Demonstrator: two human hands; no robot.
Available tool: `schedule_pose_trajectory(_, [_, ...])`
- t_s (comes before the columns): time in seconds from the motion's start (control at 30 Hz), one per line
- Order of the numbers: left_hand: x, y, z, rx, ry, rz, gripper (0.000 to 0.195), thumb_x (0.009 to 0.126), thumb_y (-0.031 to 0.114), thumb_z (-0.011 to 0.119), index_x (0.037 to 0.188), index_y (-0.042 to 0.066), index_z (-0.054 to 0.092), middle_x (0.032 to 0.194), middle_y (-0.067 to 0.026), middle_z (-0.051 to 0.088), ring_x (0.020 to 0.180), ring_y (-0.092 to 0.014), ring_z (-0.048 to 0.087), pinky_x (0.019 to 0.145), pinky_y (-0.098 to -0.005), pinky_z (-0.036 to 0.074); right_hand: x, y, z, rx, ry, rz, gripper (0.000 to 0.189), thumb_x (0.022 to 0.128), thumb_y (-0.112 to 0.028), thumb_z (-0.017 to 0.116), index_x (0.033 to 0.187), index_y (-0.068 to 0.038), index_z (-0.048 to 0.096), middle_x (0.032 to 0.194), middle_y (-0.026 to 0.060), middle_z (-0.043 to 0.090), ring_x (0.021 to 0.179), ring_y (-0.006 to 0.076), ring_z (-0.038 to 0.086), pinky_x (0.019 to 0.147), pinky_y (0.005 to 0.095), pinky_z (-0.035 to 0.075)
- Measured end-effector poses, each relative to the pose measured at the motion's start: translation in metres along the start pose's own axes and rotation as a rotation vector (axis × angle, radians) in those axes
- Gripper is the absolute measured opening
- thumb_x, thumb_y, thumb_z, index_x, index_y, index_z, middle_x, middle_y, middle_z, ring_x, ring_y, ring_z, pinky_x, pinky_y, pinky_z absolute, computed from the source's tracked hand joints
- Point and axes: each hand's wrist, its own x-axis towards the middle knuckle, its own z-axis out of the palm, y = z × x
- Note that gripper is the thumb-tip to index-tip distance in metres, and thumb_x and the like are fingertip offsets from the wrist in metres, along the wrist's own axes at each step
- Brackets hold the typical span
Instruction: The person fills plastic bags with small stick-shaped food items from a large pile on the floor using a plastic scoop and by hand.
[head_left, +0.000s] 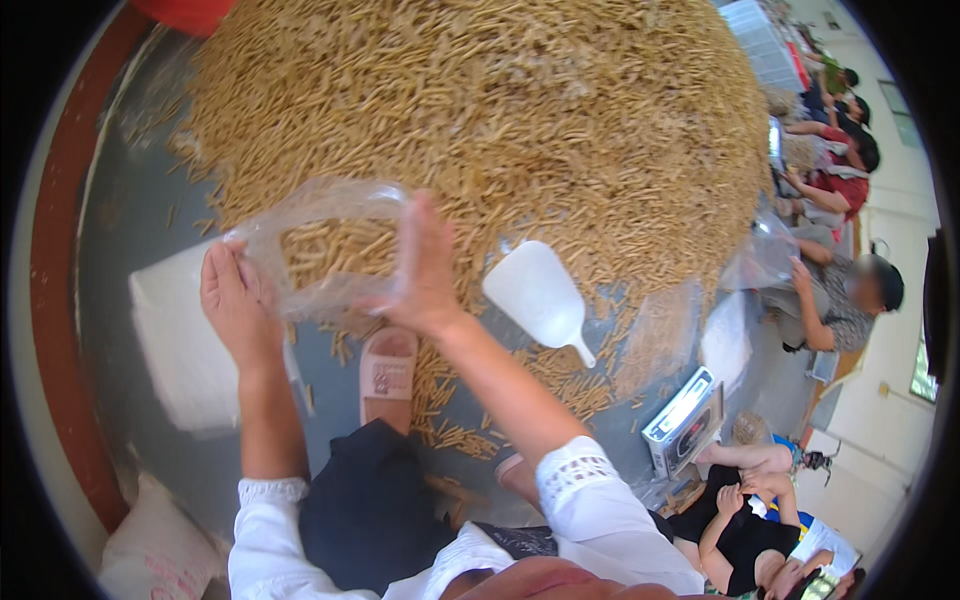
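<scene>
A clear plastic bag (330, 196) is stretched between my hands with its mouth spread wide. My left hand (244, 300) pinches its left edge. At the other side my right hand (427, 274) holds the rim, fingers straight and thumb apart, with the film against the palm. Behind the bag rises a large heap of short, dried yellow-brown sticks (480, 112). A white plastic scoop (536, 296) lies on the heap's near edge, right of my right hand. Beneath my left hand is a flat white stack, probably plastic bags (180, 352).
A digital scale (686, 420) stands on the floor at right, near a filled clear bag (656, 337) and a white plastic bundle (726, 337). A seated person (832, 307) holds another bag; several people sit beyond. A white sack (161, 547) is at lower left.
</scene>
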Motion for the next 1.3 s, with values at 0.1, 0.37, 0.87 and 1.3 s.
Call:
schedule_pose_trajectory(0.1, [-0.007, -0.013, 0.014, 0.432, -0.295, 0.096, 0.023, 0.093, 0.019, 0.049, 0.08, 0.002, 0.057, 0.064, 0.0003, 0.049, 0.052, -0.008, 0.042, 0.048, -0.0227, 0.033, 0.023, -0.012, 0.005, 0.117, -0.004, -0.076, 0.113, 0.065, -0.053, 0.068, 0.144, -0.007, 0.002, 0.149, 0.0165, 0.011, 0.135, 0.0323, 0.02, 0.102, 0.0568, 0.021])
schedule_pose_trajectory(0.37, [-0.031, -0.01, 0.031, 0.525, -0.577, 0.305, 0.018, 0.092, 0.011, 0.05, 0.083, -0.002, 0.058, 0.068, -0.0017, 0.049, 0.062, -0.008, 0.047, 0.055, -0.0219, 0.038, 0.021, -0.026, 0.024, 0.325, 0.016, 0.172, 0.037, 0.078, -0.012, 0.053, 0.114, -0.01, 0.057, 0.094, 0.0106, 0.06, 0.084, 0.0269, 0.06, 0.067, 0.0311, 0.046])
schedule_pose_trajectory(0.87, [-0.097, -0.002, -0.107, 0.223, -0.154, -0.129, 0.022, 0.094, 0.02, 0.048, 0.085, 0.002, 0.059, 0.061, 0.002, 0.047, 0.051, -0.004, 0.04, 0.046, -0.0172, 0.031, -0.167, -0.039, -0.339, 0.398, 0.464, 0.915, 0.024, 0.09, -0.028, 0.051, 0.085, -0.008, 0.062, 0.08, -0.0012, 0.057, 0.072, 0.0072, 0.047, 0.064, 0.0239, 0.039])
schedule_pose_trajectory(1.3, [-0.153, 0.091, -0.063, 0.508, -0.481, 0.357, 0.025, 0.092, 0.025, 0.053, 0.091, 0.001, 0.062, 0.061, 0.0031, 0.046, 0.053, -0.004, 0.039, 0.046, -0.0188, 0.03, -0.478, -0.188, -0.483, 0.174, 1.302, 0.877, 0.021, 0.084, -0.025, 0.058, 0.079, -0.005, 0.065, 0.067, -0.0026, 0.059, 0.06, 0.0054, 0.049, 0.053, 0.0226, 0.038])
